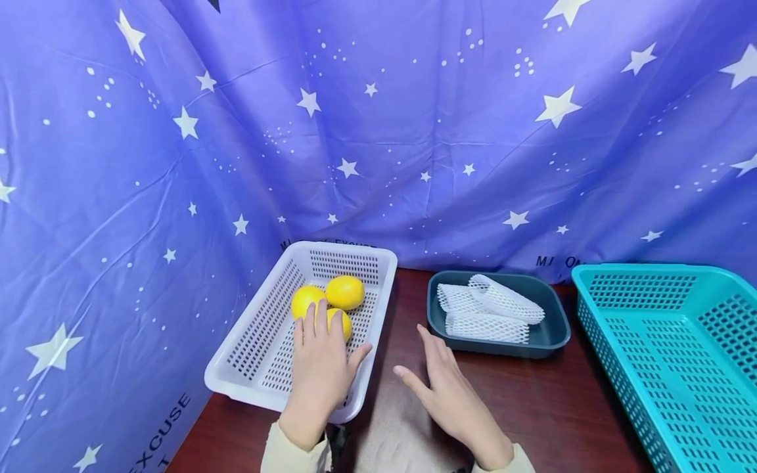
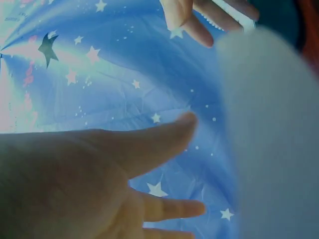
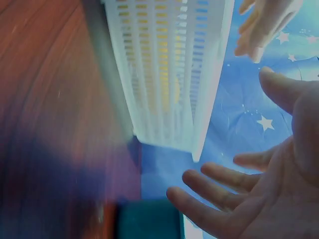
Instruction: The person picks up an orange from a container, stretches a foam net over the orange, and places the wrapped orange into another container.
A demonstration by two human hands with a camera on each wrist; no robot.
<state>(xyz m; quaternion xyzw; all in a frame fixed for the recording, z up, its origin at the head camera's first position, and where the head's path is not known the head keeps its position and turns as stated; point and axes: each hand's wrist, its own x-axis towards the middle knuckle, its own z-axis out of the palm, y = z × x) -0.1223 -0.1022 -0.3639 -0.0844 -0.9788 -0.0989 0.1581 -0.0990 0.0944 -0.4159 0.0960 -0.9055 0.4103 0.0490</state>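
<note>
Three yellow lemons (image 1: 345, 292) lie together inside a white perforated basket (image 1: 248, 387) at the left of the table. My left hand (image 1: 319, 374) is over the basket with its fingers extended toward the lemons, partly covering two of them; whether it touches them I cannot tell. In the left wrist view that hand's thumb (image 2: 159, 144) stands apart from its fingers. My right hand (image 1: 452, 394) hovers between the white basket and a dark tray (image 1: 497, 348), palm turned inward, holding nothing. White foam net sleeves (image 1: 487, 327) lie in the tray.
A large teal perforated basket (image 1: 656, 341) stands at the right, near the dark tray. The brown wooden table (image 1: 550, 401) runs beneath everything. A blue curtain with white stars (image 1: 414, 131) closes off the back and left sides.
</note>
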